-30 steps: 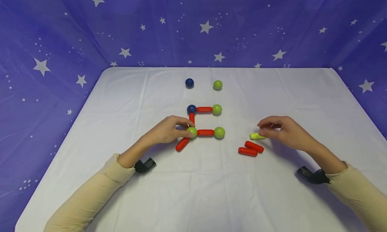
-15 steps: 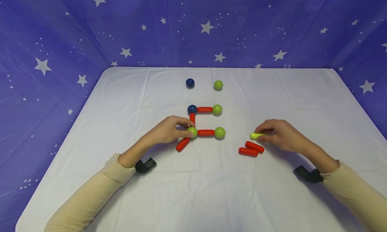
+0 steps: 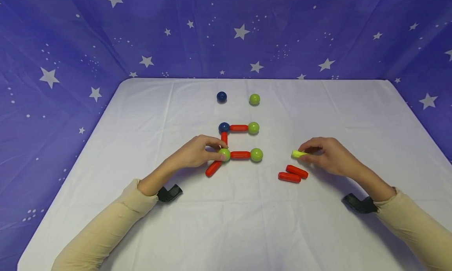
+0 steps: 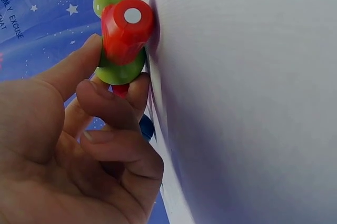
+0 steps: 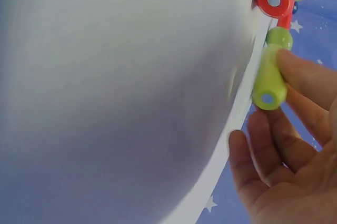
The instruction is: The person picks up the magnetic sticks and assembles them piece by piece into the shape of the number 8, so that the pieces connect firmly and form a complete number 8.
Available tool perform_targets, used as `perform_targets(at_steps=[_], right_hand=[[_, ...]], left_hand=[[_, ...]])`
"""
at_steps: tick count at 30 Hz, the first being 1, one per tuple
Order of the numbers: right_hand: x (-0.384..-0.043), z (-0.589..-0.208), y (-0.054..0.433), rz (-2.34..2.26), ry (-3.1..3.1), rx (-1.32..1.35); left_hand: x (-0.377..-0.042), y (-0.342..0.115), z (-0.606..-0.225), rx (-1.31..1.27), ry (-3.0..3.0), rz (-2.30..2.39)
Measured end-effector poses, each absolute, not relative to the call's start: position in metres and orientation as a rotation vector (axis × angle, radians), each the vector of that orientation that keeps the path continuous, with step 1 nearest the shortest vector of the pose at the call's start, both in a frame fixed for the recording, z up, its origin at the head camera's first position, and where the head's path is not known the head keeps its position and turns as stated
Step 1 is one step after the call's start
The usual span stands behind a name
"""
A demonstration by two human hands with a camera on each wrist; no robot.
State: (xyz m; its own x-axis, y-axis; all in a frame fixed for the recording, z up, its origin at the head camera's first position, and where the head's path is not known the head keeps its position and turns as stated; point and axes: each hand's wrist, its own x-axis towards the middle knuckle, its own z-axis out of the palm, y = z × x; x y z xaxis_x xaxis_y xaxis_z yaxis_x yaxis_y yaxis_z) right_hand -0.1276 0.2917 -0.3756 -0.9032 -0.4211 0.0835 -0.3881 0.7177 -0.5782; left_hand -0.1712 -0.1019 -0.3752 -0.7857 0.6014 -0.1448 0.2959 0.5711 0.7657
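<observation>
My left hand (image 3: 195, 151) pinches a green ball (image 3: 224, 154) between thumb and fingers. That ball joins several red rods: one toward a blue ball (image 3: 224, 127), one rightward to another green ball (image 3: 256, 154), and a slanted red rod (image 3: 213, 169) with its near end free. From the blue ball a red rod (image 3: 239, 127) runs right to a green ball (image 3: 253, 127). My right hand (image 3: 330, 156) pinches a yellow-green rod (image 5: 270, 79), its pale end disc facing the right wrist camera. Two loose red rods (image 3: 289, 177) lie side by side just nearer than that hand.
Farther back, a loose blue ball (image 3: 221, 97) and a loose green ball (image 3: 254, 99) rest on the white tablecloth (image 3: 226, 231). A purple star-patterned cloth (image 3: 197, 47) stands behind the table and along its sides.
The right hand's fingers have closed on the yellow-green rod, and the rod has shifted slightly away from the red rods. My left hand and the joined pieces have stayed put.
</observation>
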Motion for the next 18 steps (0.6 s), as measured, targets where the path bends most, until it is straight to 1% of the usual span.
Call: perform_targets(at_steps=[7,18], right_hand=[[-0.134,-0.375,0.280,-1.018,2.931,-0.657],[-0.152,-0.372,0.231,-1.148,2.795,-0.581]], left_hand=[[-0.172,-0.102,-0.375,0.732,2.415,1.070],[-0.171,-0.102,-0.376,0.729,2.414,1.070]])
